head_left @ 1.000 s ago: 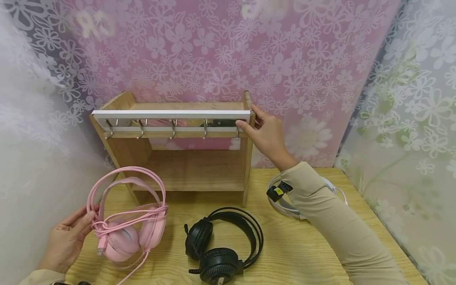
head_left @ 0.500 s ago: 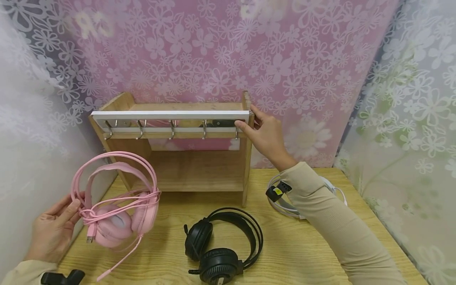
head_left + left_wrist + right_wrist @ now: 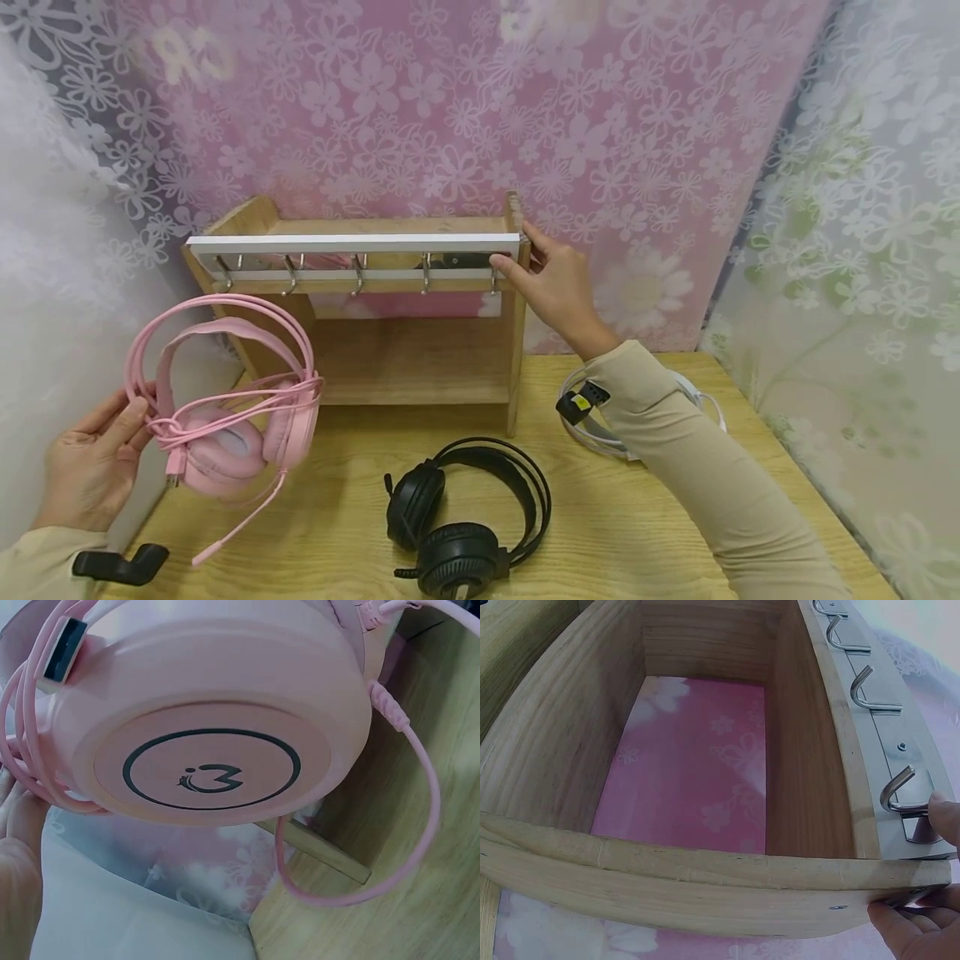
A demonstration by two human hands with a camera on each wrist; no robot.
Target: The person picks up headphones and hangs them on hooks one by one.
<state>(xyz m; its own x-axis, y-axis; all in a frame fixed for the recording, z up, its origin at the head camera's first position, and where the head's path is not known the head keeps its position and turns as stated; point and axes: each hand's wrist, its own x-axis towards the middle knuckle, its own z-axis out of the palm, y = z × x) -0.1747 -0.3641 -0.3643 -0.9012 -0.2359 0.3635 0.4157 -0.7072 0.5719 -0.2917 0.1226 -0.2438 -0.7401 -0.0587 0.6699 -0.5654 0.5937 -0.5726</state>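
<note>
On the left, my left hand (image 3: 90,462) holds a pink headset (image 3: 213,475) by one side of its headband, lifted above the table. Its cable is wound in loops around it, and its microphone boom (image 3: 240,529) points down. The left wrist view shows an ear cup (image 3: 210,769) close up beside a USB plug (image 3: 64,652). My right hand (image 3: 558,287) grips the right end of a wooden shelf (image 3: 412,358), thumb on the hook rail (image 3: 330,242) at its front. In the right wrist view, the thumb touches beside the end hook (image 3: 900,799).
A black headset (image 3: 457,554) lies on the wooden table (image 3: 600,533) in front of the shelf. Behind the right sleeve, a white headset (image 3: 592,433) is partly hidden. Flowered sheeting (image 3: 450,100) stands behind, with more at both sides.
My left hand has carried the pink headset up and to the left. The right hand keeps its grip on the shelf end; the black headset stays where it lay.
</note>
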